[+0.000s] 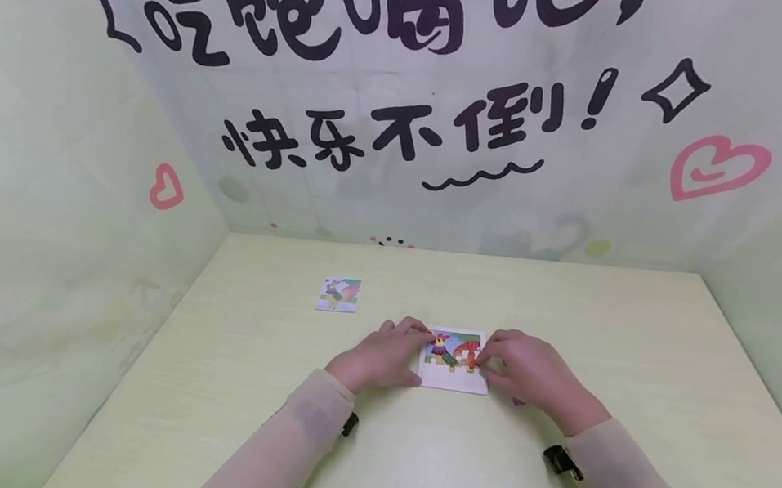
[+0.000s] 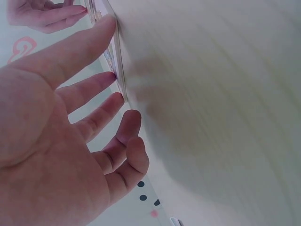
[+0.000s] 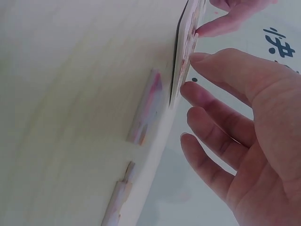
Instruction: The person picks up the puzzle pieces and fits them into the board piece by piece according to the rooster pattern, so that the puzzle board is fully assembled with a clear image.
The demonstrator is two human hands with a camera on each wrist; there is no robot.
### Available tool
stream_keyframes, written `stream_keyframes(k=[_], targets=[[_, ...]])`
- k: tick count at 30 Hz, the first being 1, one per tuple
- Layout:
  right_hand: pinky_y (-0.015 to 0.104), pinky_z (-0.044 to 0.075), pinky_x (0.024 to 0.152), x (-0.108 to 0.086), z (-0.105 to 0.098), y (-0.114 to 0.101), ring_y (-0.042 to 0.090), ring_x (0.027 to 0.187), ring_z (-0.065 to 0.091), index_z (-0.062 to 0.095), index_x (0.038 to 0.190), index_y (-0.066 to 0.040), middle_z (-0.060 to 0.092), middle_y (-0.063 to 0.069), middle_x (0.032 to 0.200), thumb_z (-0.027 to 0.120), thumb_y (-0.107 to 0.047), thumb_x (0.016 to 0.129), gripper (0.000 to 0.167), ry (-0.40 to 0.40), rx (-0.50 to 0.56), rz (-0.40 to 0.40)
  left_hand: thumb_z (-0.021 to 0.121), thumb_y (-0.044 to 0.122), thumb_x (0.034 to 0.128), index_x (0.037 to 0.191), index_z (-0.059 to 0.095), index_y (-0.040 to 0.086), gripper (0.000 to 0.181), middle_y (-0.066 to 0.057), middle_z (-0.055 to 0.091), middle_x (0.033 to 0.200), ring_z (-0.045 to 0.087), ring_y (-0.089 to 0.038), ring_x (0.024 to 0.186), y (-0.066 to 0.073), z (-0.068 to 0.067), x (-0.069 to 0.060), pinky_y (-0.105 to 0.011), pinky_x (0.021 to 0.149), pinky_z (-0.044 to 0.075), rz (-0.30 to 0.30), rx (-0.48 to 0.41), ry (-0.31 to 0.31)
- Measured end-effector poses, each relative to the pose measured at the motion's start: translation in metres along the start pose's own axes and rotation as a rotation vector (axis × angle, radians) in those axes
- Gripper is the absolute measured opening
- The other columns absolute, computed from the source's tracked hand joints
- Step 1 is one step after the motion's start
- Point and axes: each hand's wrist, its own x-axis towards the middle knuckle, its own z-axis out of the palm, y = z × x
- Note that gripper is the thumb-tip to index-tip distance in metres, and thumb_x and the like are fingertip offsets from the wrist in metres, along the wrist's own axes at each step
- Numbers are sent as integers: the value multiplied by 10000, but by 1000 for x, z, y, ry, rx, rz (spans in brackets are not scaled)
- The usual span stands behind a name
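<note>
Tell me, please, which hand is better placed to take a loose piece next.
Probably the right hand: loose pieces lie on its side, while the left hand is across the white board.

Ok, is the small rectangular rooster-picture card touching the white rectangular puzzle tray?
Apart: the head view shows pale yellow tabletop between the rooster-picture card and the puzzle tray, the card farther left.

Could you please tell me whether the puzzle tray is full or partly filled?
Partly filled: the tray is bare white below the rooster pieces, and loose pieces lie nearby.
</note>
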Motion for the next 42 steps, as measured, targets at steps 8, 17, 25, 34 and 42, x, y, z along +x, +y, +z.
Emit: stream_keyframes(k=[8, 17, 25, 34, 42], targets=[[379, 601, 784, 5, 1, 0, 169, 905, 676, 815, 919, -188, 721, -23, 993, 844, -176, 841, 84, 7, -32, -32, 807, 345, 903, 1558, 471, 209, 748, 5, 391, 1612, 477, -254, 1245, 1, -2, 0, -381, 992, 493, -2, -4, 1], [377, 600, 771, 7, 4, -3, 183, 918, 668, 820, 936, -167, 723, 4, 1018, 832, -162, 853, 84, -18, -8, -16, 816, 338, 896, 1555, 477, 223, 750, 12, 390, 1612, 473, -254, 1233, -2, 3, -1, -385, 993, 500, -8, -8, -9], [375, 602, 785, 7, 1, -3, 187, 930, 662, 833, 977, -144, 716, 12, 1029, 853, -159, 840, 139, -12, -30, -32, 802, 333, 909, 1561, 467, 214, 743, 7, 386, 1614, 472, -261, 1248, 0, -1, -1, -390, 1006, 493, 1, -10, -5], [392, 602, 813, 11, 3, -8, 201, 956, 668, 835, 968, -160, 722, 8, 1036, 844, -177, 857, 113, -31, -27, -6, 794, 321, 917, 1568, 457, 211, 741, 5, 376, 1623, 466, -279, 1298, 0, -3, -4, -422, 1046, 483, -18, -19, -17], [380, 603, 789, 10, 1, -4, 194, 948, 660, 837, 970, -161, 711, -1, 1027, 853, -183, 849, 123, -51, -29, 19, 791, 336, 919, 1564, 463, 214, 734, 13, 375, 1621, 464, -269, 1298, 0, -1, -1, -423, 1040, 482, -7, -27, -14]])
